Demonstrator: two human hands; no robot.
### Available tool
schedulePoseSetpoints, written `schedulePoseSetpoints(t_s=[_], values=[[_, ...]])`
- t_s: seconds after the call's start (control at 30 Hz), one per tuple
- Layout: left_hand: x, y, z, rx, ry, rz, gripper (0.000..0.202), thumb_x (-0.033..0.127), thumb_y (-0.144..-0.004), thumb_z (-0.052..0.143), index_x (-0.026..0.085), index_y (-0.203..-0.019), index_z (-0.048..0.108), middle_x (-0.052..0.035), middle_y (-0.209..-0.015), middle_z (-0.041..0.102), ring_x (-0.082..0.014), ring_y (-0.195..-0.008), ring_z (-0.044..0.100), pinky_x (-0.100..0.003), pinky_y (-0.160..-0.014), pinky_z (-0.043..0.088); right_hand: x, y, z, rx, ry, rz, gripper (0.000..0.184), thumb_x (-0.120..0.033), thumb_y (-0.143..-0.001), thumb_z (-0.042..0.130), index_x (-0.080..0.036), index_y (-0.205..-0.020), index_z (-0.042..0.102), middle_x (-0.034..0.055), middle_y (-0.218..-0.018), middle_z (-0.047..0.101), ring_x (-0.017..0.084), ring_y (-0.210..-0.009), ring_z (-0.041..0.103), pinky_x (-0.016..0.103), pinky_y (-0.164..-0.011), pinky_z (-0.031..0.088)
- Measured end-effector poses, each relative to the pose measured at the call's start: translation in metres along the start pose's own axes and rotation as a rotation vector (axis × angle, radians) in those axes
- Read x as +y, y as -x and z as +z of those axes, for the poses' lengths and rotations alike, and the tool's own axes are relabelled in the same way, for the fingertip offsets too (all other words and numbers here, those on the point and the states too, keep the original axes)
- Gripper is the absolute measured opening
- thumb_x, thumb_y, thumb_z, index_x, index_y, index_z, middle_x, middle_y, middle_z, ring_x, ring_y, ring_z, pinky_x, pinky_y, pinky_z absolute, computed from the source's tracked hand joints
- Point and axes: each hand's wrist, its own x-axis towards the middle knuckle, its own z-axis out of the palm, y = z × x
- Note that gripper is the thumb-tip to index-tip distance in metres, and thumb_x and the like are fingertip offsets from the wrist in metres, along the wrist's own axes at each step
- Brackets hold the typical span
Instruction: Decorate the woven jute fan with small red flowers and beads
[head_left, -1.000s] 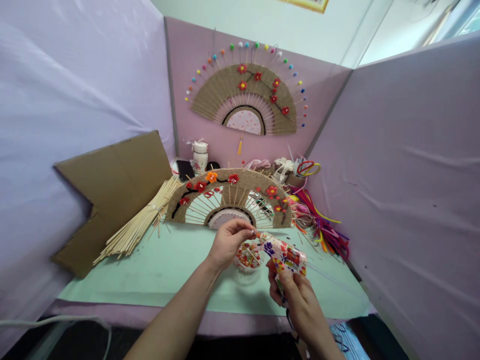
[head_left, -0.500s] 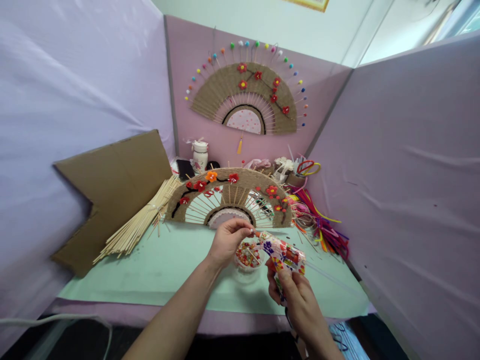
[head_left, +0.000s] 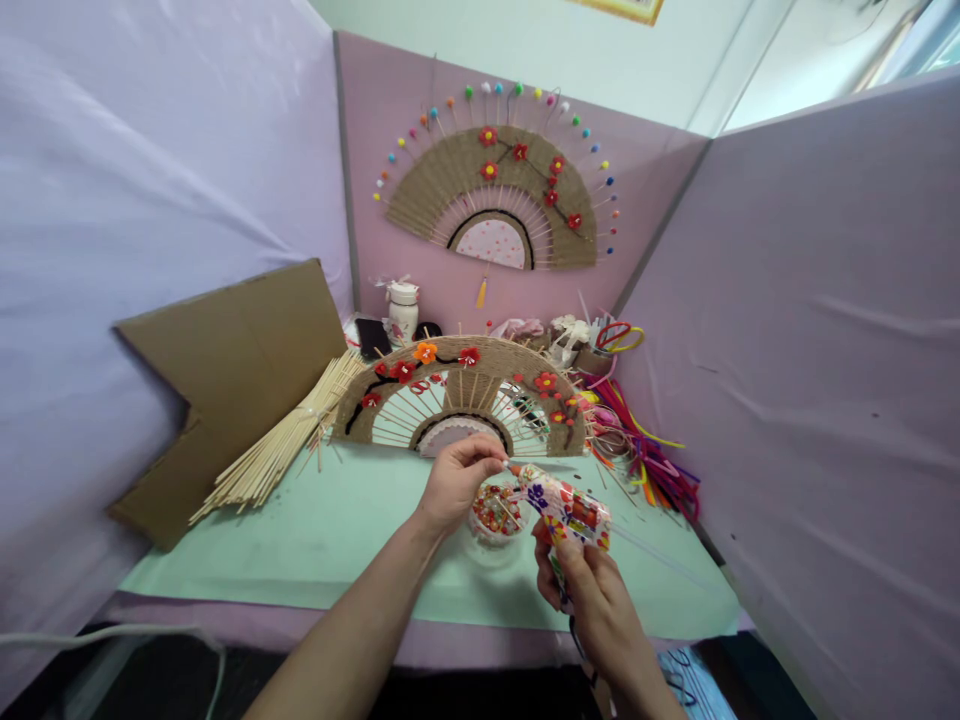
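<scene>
In my right hand [head_left: 589,575] is a flower-patterned hot glue gun [head_left: 566,500], my fingers wrapped round its handle. Its orange nozzle points left, right up against the fingertips of my left hand [head_left: 461,482]. Thumb and forefinger there pinch a small white bead [head_left: 505,464], mostly covered by the fingers. Below the nozzle stands a clear round bowl [head_left: 495,550] with red, orange and clear beads [head_left: 496,508] in it. Just behind my hands a half-round twine fan [head_left: 469,385] with red and orange flowers stands upright on the table.
Left of the fan lie a bundle of thin wooden sticks [head_left: 281,440] and a bent cardboard sheet [head_left: 240,370]. Bright pipe cleaners [head_left: 649,455] and red-and-yellow scissors [head_left: 622,337] are at the right. A white bottle [head_left: 403,312] stands behind. A larger fan [head_left: 517,190] hangs on the back panel.
Both hands keep nearly the same pose, with the nozzle still at the left fingertips. The whole view has shifted very slightly.
</scene>
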Motion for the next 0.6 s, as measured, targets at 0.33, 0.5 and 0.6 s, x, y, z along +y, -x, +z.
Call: schedulePoseSetpoints(t_s=[0.33, 0.5, 0.6], values=[[0.0041, 0.0010, 0.0026, 0.012, -0.008, -0.021, 0.022, 0.033, -0.057, 0.087, 0.017, -0.061, 0.072, -0.0018, -0.069, 0.063, -0.0150, -0.071, 0.055, -0.027, -0.070, 0.041, 0.0068, 0.0001, -0.0021, 0.007, -0.011, 0.012, 0.059, -0.071, -0.079, 0.054, -0.013, -0.080, 0.063, 0.0015, -0.065, 0.051, 0.010, -0.053, 0.043, 0.023, -0.046, 0.034], [0.0053, 0.0011, 0.0039, 0.021, -0.008, -0.033, 0.023, 0.032, -0.056, 0.087, 0.017, -0.060, 0.071, -0.0017, -0.069, 0.063, -0.0144, -0.070, 0.054, -0.027, -0.069, 0.040, 0.0060, 0.0002, -0.0024, 0.009, -0.010, 0.015, 0.060, -0.072, -0.078, 0.055, -0.013, -0.084, 0.062, 0.0007, -0.064, 0.050, 0.011, -0.052, 0.043, 0.023, -0.046, 0.034], [0.0065, 0.0013, 0.0044, 0.018, -0.003, -0.036, 0.024, 0.034, -0.055, 0.088, 0.017, -0.060, 0.072, -0.0014, -0.068, 0.062, -0.0142, -0.070, 0.054, -0.027, -0.068, 0.040, 0.0039, -0.0002, -0.0014, -0.001, -0.020, 0.017, 0.061, -0.073, -0.078, 0.054, -0.013, -0.084, 0.062, -0.0002, -0.063, 0.048, 0.010, -0.052, 0.042, 0.023, -0.045, 0.033]])
